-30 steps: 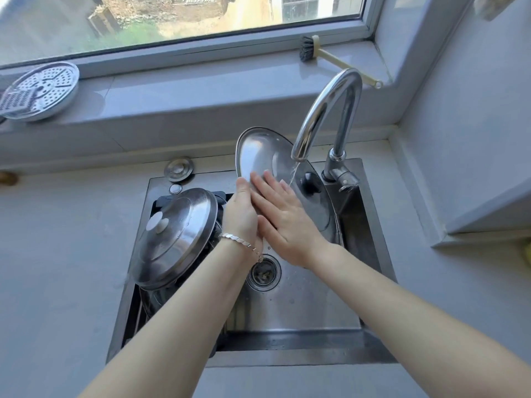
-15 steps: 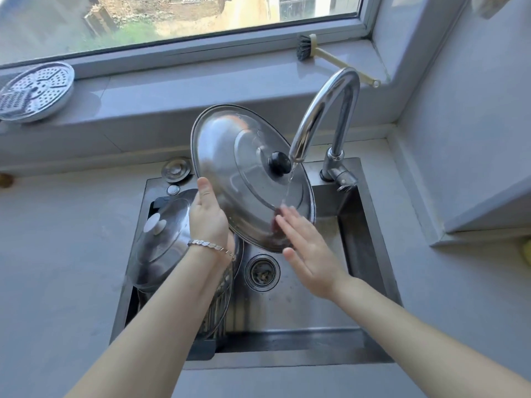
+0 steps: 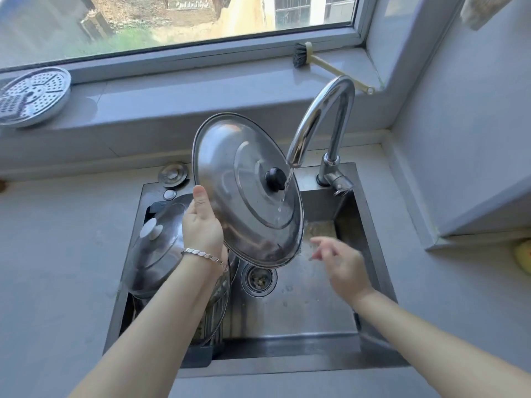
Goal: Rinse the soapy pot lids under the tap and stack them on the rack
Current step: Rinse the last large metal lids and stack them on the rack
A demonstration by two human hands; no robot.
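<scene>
STEP: rinse judged under way | LID (image 3: 230, 179): held tilted under the tap (image 3: 319, 119), stream (image 3: 288, 182) landing beside its black knob (image 3: 274, 178) | LEFT HAND (image 3: 202, 225): lid rim is gripped, left of the tap | RIGHT HAND (image 3: 342, 262): fingers loose, nothing held, below the tap | ADVICE: rim should be turned through the stream, then drained.

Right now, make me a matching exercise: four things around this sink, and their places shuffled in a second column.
1. steel pot lid with black knob
2. steel pot lid with white knob
3. round perforated steel plate
4. dark-bristled brush with pale handle

A. on the window sill, far left
B. held tilted under the running tap
C. on the sill behind the tap
D. resting at the sink's left side

Pairs: 1-B, 2-D, 3-A, 4-C.
</scene>
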